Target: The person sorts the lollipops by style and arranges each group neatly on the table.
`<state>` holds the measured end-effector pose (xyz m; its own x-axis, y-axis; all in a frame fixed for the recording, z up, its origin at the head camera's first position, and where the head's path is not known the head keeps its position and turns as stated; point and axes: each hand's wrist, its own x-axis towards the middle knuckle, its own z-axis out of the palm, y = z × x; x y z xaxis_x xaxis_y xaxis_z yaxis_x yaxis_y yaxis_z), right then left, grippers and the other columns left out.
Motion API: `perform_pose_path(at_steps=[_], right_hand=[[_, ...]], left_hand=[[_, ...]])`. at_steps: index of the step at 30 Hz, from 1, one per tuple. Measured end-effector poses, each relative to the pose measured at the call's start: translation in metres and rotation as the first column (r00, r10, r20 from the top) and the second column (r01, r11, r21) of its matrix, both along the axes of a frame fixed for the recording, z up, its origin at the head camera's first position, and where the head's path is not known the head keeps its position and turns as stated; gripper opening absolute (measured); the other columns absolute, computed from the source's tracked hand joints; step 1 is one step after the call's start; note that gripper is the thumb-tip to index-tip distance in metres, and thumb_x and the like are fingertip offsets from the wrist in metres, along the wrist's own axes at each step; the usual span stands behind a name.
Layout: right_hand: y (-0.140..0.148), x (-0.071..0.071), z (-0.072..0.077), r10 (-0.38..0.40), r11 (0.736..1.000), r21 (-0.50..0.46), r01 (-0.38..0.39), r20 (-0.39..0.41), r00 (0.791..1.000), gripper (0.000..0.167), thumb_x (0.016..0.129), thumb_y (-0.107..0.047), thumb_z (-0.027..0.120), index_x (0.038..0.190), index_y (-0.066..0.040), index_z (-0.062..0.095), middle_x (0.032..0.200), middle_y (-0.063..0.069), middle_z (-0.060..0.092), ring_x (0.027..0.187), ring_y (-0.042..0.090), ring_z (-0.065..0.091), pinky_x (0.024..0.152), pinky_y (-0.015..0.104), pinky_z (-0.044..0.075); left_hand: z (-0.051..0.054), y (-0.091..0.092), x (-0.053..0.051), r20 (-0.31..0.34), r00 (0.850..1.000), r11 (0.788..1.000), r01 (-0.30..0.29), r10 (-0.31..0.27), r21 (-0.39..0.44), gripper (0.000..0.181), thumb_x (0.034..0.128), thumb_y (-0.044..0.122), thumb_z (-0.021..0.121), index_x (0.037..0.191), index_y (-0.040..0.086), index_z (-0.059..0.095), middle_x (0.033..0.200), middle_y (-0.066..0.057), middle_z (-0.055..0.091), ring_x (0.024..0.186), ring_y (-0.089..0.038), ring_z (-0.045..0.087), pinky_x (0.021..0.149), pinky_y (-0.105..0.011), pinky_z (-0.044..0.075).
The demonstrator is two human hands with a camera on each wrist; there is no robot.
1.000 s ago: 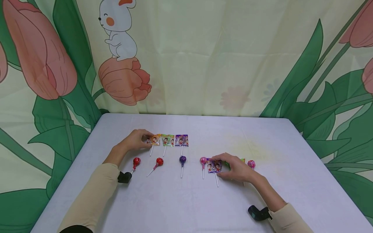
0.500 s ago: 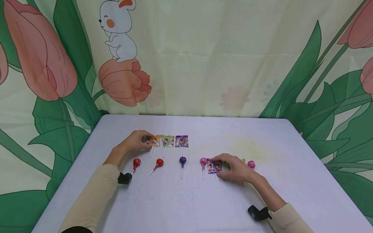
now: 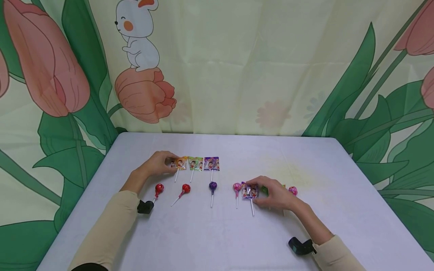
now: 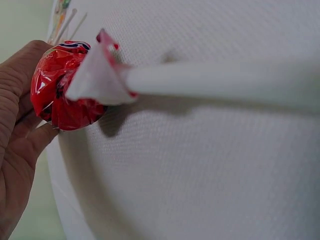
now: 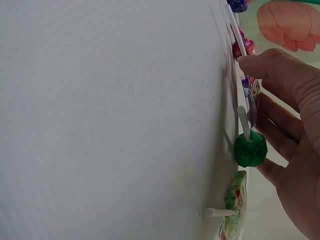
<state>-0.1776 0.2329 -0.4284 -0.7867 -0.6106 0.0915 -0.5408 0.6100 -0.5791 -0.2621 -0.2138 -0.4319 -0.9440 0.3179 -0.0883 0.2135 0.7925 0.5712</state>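
My left hand (image 3: 157, 163) grips the left edge of a flat-wrapped orange lollipop (image 3: 181, 163), at the left end of the back row. A green-wrapped lollipop (image 3: 195, 163) and a purple-wrapped one (image 3: 211, 163) lie to its right. With thumb and fingers, my right hand (image 3: 274, 194) pinches another flat-wrapped purple lollipop (image 3: 249, 191). In the right wrist view, the thumb lies by its stick. A round green lollipop (image 5: 251, 149) is close under that hand. In the left wrist view, a round red lollipop (image 4: 65, 92) hides part of the left fingers.
Two red lollipops, one at left (image 3: 159, 189) and one beside it (image 3: 185, 189), lie in the front row. A round purple lollipop (image 3: 212, 186) and a pink one (image 3: 236, 187) follow. Beyond the right hand is another pink lollipop (image 3: 292, 191). A white cloth covers the table (image 3: 210, 241).
My right hand has risen slightly, and the purple lollipop in it has shifted up a little with it. The left hand stays where it was.
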Motion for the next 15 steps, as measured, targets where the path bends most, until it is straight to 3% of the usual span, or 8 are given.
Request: perform_pose_path(at_steps=[8, 15], right_hand=[[-0.0019, -0.0048, 0.0059, -0.015, 1.000, -0.005, 0.015, 0.033, 0.999, 0.058, 0.085, -0.012, 0.081, 0.139, -0.014, 0.061, 0.137, 0.004, 0.063, 0.128, 0.028, 0.057, 0.108, 0.056, 0.045], [-0.0025, -0.0094, 0.0090, 0.002, 1.000, -0.031, -0.002, -0.003, 1.000, 0.057, 0.084, -0.009, 0.083, 0.138, -0.013, 0.062, 0.135, 0.004, 0.064, 0.128, 0.029, 0.058, 0.107, 0.056, 0.047]], left_hand=[[0.0013, 0.0004, -0.0002, -0.012, 1.000, 1.000, 0.004, -0.004, -0.003, 0.052, 0.0880, 0.017, 0.081, 0.135, 0.000, 0.064, 0.133, -0.019, 0.064, 0.123, -0.036, 0.056, 0.109, -0.052, 0.046], [0.0011, 0.0012, -0.0001, -0.014, 1.000, 1.000, 0.004, -0.004, -0.009, 0.052, 0.0885, 0.018, 0.081, 0.135, 0.001, 0.064, 0.134, -0.019, 0.064, 0.124, -0.036, 0.056, 0.110, -0.052, 0.045]])
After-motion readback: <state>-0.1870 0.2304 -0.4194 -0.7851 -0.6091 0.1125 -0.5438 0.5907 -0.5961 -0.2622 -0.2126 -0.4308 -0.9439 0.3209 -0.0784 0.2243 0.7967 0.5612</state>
